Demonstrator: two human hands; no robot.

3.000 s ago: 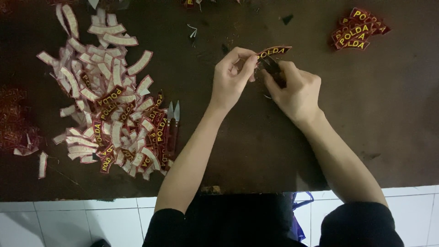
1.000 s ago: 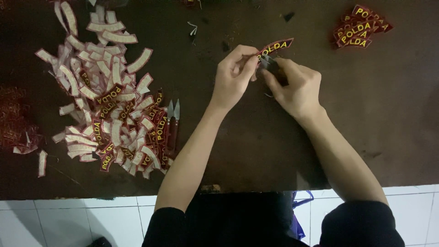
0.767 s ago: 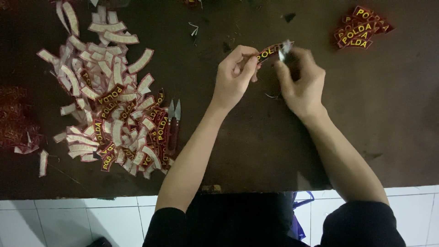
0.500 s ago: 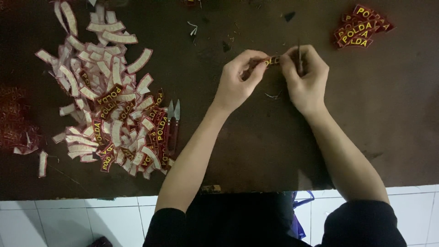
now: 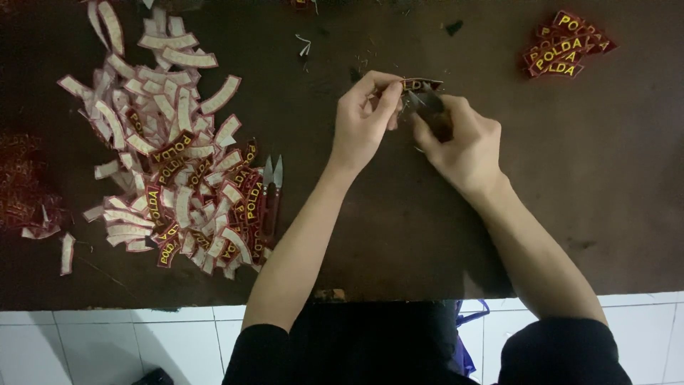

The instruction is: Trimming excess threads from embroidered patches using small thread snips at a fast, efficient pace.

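I hold one curved dark red patch (image 5: 422,84) with yellow embroidery above the middle of the dark brown worktop (image 5: 399,228), pinched at its near end between the thumb and fingers of my left hand (image 5: 365,122). My right hand (image 5: 462,140) is curled around a small pair of thread snips (image 5: 426,107), whose bright tips meet the patch's lower edge. Both forearms reach out from my body, wrists slightly raised, the two hands almost touching. A second pair of snips (image 5: 271,194) lies by itself beside the large loose heap of patches (image 5: 167,157) on my left, too many and too overlapped to count, most turned pale back up. A small stack of finished patches (image 5: 563,46), perhaps five or six, sits at the far right. One tangle of red thread trimmings (image 5: 25,189) lies at the left edge.
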